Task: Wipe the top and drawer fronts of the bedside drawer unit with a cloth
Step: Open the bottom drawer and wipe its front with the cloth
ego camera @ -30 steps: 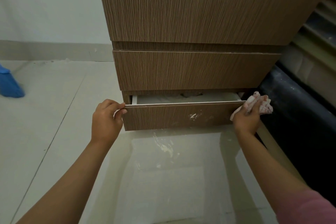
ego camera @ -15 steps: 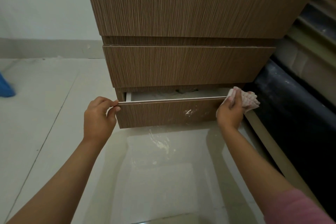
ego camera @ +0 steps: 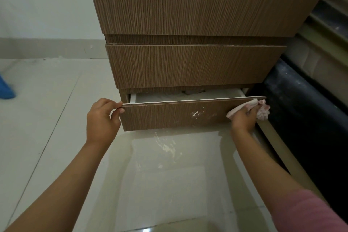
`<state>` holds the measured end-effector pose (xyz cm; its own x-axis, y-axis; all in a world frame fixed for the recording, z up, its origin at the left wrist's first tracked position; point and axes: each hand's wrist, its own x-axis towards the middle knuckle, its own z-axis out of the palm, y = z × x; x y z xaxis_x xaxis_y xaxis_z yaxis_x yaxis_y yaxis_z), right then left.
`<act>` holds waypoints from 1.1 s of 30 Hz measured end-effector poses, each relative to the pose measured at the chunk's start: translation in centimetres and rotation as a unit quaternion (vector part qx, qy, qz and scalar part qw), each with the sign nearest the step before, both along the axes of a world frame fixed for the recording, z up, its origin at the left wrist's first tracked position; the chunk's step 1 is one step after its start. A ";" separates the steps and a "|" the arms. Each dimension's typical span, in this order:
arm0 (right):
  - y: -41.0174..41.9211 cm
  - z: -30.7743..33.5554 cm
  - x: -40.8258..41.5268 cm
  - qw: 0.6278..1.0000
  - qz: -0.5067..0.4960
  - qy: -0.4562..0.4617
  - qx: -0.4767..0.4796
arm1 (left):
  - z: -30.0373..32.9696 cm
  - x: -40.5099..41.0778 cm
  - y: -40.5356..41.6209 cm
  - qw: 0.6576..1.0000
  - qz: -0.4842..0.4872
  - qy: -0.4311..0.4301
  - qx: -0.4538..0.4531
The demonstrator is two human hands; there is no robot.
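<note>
Floor, 6 o'clock of bottom drawer front (ego camera: 175,117): open tile (ego camera: 169,184), free approach; white smears only.
Floor, 9 o'clock: open as far as blue object (ego camera: 5,88) at frame edge.
3 o'clock: dark bed base (ego camera: 301,103) just beside drawer unit (ego camera: 197,5); gap narrow, filled by right hand (ego camera: 243,118) with cloth (ego camera: 260,109).
12 o'clock: middle drawer front (ego camera: 188,66) overhangs the open slot; entry shallow.
Left corner: held by left hand (ego camera: 101,118).

Dim, soft light — warped edges
</note>
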<state>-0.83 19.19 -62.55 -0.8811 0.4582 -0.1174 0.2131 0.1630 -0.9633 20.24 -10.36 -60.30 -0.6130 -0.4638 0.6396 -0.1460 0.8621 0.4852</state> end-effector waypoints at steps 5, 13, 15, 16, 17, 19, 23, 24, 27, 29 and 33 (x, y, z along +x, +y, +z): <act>-0.5 -1.2 0.6 0.998 0.026 -0.052 -0.027 | 0.0 0.0 -0.1 1.000 -0.006 0.003 0.000; -0.5 -0.8 -0.2 0.999 0.015 0.044 -0.018 | -0.2 0.0 -0.2 1.000 -0.006 0.001 -0.004; -0.7 -0.7 -0.1 0.996 0.026 0.090 0.003 | -0.1 0.0 -0.1 1.000 -0.003 0.002 -0.004; -1.1 -0.8 0.0 0.994 0.032 0.103 0.011 | -0.1 0.0 0.0 1.000 -0.002 0.004 -0.002; -1.5 -0.9 0.3 0.993 0.039 0.109 0.019 | -0.1 0.0 0.1 1.000 -0.001 0.006 0.000; -2.3 -1.5 0.8 0.994 0.046 0.092 0.026 | -0.2 0.0 0.2 1.000 0.001 0.008 0.004; -2.6 -2.9 1.5 0.998 0.056 0.027 0.013 | -0.2 0.0 0.2 1.000 0.001 0.009 0.009; -2.4 -3.1 1.5 0.998 0.056 0.014 0.008 | -0.2 0.0 0.1 1.000 0.000 0.010 0.008; -2.1 -2.4 1.4 0.999 0.045 0.010 0.002 | -0.2 0.0 0.1 1.000 -0.001 0.013 0.009; -2.5 -1.3 1.3 0.998 0.038 0.046 0.007 | -0.2 0.0 0.1 1.000 -0.001 0.014 0.010; -4.7 0.4 2.5 0.989 0.063 0.128 0.029 | -0.3 -0.1 0.0 1.000 -0.001 0.017 0.009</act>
